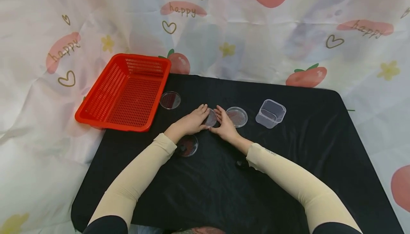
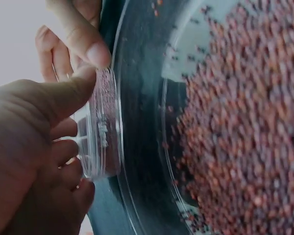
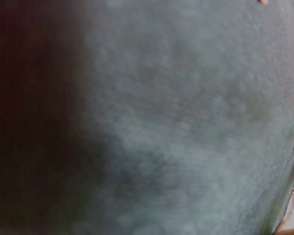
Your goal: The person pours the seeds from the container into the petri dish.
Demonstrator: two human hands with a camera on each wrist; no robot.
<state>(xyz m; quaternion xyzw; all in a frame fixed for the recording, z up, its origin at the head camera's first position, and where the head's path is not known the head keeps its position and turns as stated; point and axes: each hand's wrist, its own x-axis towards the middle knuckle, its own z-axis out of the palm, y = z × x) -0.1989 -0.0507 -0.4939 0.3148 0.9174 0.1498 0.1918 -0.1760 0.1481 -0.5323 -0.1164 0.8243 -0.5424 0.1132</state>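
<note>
Near the middle of the black table both hands hold one clear petri dish, gripping its rim from opposite sides. The left hand has its thumb at the near edge and its fingers along the far side. From the right, the right hand curves thumb and fingers round it. In the left wrist view the held dish is seen edge-on, with pinkish contents. Close beneath the left wrist lies another petri dish, holding reddish-brown grains. A blurred grey surface fills most of the right wrist view.
An orange-red plastic basket stands at the back left, with a clear round dish beside it. Right of the hands lie another petri dish and a clear square tub. A small black object sits near the right forearm.
</note>
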